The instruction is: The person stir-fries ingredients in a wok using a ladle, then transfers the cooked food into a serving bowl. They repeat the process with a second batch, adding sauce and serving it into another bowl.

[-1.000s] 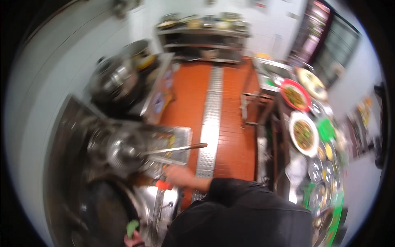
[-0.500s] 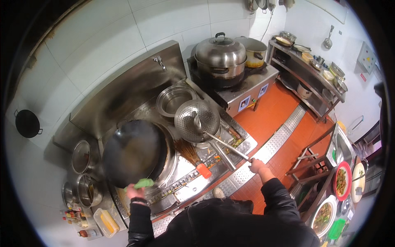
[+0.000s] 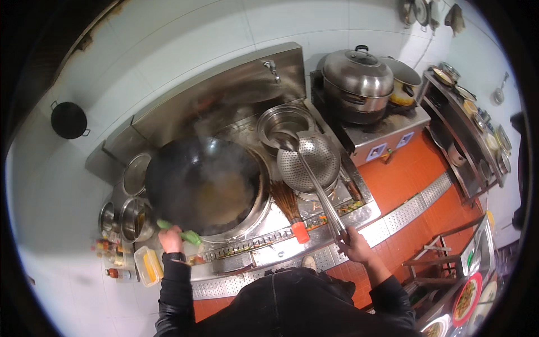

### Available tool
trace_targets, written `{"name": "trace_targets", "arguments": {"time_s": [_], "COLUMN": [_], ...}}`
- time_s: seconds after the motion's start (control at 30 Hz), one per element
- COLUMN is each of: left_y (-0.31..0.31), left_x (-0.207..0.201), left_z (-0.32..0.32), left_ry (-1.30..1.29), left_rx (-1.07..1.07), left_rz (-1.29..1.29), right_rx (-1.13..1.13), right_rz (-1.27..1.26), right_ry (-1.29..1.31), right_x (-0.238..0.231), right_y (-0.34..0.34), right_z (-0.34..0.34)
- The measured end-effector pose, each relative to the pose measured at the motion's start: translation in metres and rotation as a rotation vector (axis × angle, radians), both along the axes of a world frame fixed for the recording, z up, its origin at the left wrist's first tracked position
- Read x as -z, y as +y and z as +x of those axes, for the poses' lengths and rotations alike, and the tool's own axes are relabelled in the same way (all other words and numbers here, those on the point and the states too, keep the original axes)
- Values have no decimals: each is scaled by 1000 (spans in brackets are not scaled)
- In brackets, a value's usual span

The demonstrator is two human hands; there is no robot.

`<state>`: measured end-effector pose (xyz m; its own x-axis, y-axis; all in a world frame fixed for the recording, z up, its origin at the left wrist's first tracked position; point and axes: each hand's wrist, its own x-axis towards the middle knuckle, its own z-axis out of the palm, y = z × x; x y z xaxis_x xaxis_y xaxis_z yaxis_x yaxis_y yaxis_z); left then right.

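Observation:
My left hand (image 3: 171,240) is closed around a green cloth (image 3: 191,236) at the near left rim of a big black wok (image 3: 168,174). Cloudy liquid (image 3: 222,199) lies in the wok, with steam rising off it. My right hand (image 3: 355,246) grips the end of a long-handled metal ladle (image 3: 284,140). The ladle's bowl hangs over the edge between a steel pot (image 3: 266,123) and a round perforated strainer (image 3: 317,165). The strainer's handle runs close beside the ladle's, near my fingers; whether I touch it too, I cannot tell.
A bamboo wok brush (image 3: 287,205) with a red end lies right of the wok. Steel bowls (image 3: 133,216) and a yellow-filled tub (image 3: 149,266) stand at left. Beyond the strainer sits a lidded steamer (image 3: 359,78). Filled plates (image 3: 467,299) are at lower right.
The wok has come down from a steeper tilt, and more steam rises. The ladle's bowl has moved from over the strainer to its far left edge. The whole view has shifted.

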<state>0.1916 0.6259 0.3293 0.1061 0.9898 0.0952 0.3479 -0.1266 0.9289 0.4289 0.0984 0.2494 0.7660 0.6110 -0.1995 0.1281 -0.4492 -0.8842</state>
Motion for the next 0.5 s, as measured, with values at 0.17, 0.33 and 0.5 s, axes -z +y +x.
{"name": "trace_targets", "arguments": {"time_s": [0.17,0.33,0.5], "left_y": [-10,-59,-114], "left_x": [-39,-77,-84], "left_z": [24,53,60], "left_ry": [353,453,428], "left_rx": [173,288,340], "left_rz": [421,653,851], "right_rx": [4,-184,-248], "right_rz": [-244,-652,-676], "right_ry": [-409,-375,-249], "right_x": [-58,-61,-30], "right_y": [112,185,186], "right_z": [12,4,-25]}}
